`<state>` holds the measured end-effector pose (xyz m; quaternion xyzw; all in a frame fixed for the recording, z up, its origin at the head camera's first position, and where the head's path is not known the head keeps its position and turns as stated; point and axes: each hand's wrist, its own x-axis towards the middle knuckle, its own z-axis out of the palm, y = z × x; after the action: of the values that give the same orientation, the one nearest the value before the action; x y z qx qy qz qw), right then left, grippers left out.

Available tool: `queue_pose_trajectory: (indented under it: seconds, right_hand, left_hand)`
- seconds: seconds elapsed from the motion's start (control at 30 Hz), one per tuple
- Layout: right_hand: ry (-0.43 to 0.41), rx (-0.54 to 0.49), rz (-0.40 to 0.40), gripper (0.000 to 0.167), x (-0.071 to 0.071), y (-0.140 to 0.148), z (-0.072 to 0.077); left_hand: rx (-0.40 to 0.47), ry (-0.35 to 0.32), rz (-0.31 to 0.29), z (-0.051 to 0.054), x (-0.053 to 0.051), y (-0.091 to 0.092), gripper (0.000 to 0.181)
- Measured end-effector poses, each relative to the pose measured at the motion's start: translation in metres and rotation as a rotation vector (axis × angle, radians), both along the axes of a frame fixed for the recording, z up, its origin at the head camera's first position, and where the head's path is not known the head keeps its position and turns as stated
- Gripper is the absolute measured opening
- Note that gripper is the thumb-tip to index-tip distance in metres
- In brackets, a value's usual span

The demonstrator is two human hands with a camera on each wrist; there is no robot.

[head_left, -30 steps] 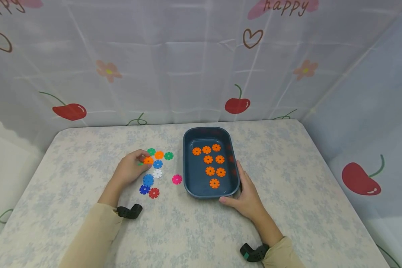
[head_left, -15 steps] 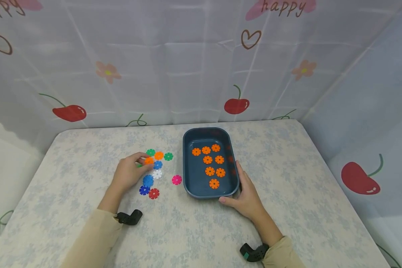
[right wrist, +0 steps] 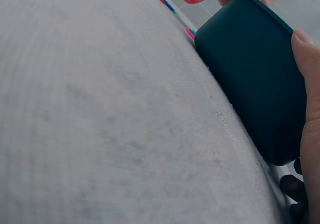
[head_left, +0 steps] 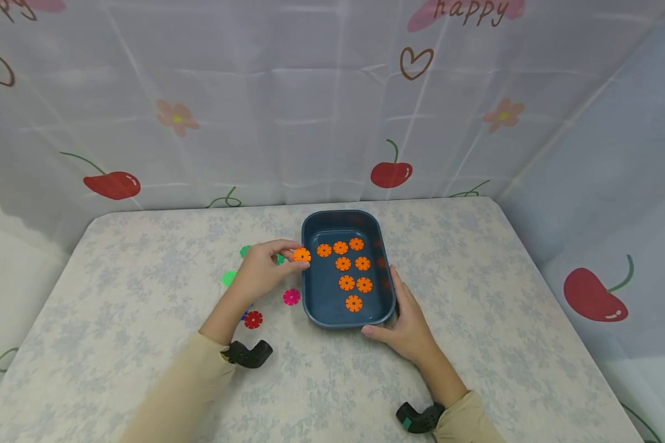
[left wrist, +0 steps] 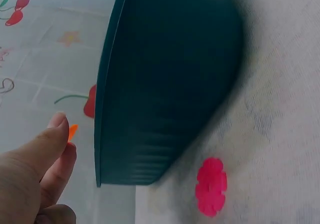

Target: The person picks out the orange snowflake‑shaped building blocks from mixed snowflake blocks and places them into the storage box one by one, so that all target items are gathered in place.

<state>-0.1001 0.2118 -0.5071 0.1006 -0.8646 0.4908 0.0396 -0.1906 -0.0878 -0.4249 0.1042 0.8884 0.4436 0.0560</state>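
Observation:
In the head view, my left hand (head_left: 260, 271) pinches an orange notched plastic disc (head_left: 302, 254) between thumb and fingertips at the left rim of a dark blue tray (head_left: 326, 301). Only a sliver of that disc (left wrist: 73, 132) shows past the thumb in the left wrist view, apart from the tray wall (left wrist: 155, 84). Several orange discs (head_left: 343, 264) lie flat in the tray. My right hand (head_left: 412, 329) holds the tray's near right corner, thumb at the near rim and fingers along the right side. Those fingers are partly hidden.
Left of the tray lie a pink disc (head_left: 291, 297), a red disc (head_left: 253, 319) and a green disc (head_left: 229, 278). My left hand and forearm hide other discs there. A printed curtain (head_left: 288, 123) hangs behind the table (head_left: 510, 307).
My left hand has carried the orange disc rightward from the loose discs to the tray's left rim. The right hand and the tray have stayed in place.

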Motion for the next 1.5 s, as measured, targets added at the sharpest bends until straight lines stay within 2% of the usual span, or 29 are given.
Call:
queue_pose_trajectory:
  seconds: [0.2, 0.3, 0.47, 0.57, 0.97, 1.3, 1.43, 1.5]
  right_hand:
    - [-0.001, -0.003, 0.008, 0.127, 0.0, -0.001, -0.001]
    - [-0.002, -0.006, 0.011, 0.127, -0.001, -0.001, 0.0]
    - [0.0, 0.001, 0.01, 0.126, -0.001, -0.001, 0.0]
    - [0.001, 0.005, 0.006, 0.126, -0.001, -0.001, 0.0]
    - [-0.027, -0.01, -0.012, 0.124, 0.001, 0.001, 0.0]
    - [-0.025, -0.012, -0.006, 0.124, 0.0, 0.001, 0.0]
    - [-0.017, -0.005, -0.004, 0.124, 0.0, 0.001, -0.002]
    - [-0.011, -0.002, -0.001, 0.125, 0.0, 0.001, -0.002]
  left_hand:
    - [-0.099, 0.067, -0.097, -0.001, -0.008, 0.029, 0.042]
    - [-0.195, 0.121, -0.133, -0.002, -0.011, 0.038, 0.043]
    - [-0.393, 0.251, -0.187, -0.007, -0.017, 0.049, 0.042]
    - [-0.486, 0.295, -0.209, -0.008, -0.019, 0.054, 0.042]
    - [-0.757, 0.364, -0.304, -0.002, -0.028, 0.07, 0.035]
    - [-0.935, 0.394, -0.275, -0.004, -0.028, 0.081, 0.033]
    - [-0.961, 0.38, -0.281, -0.005, -0.028, 0.081, 0.035]
    - [-0.92, 0.363, -0.287, -0.004, -0.027, 0.08, 0.035]
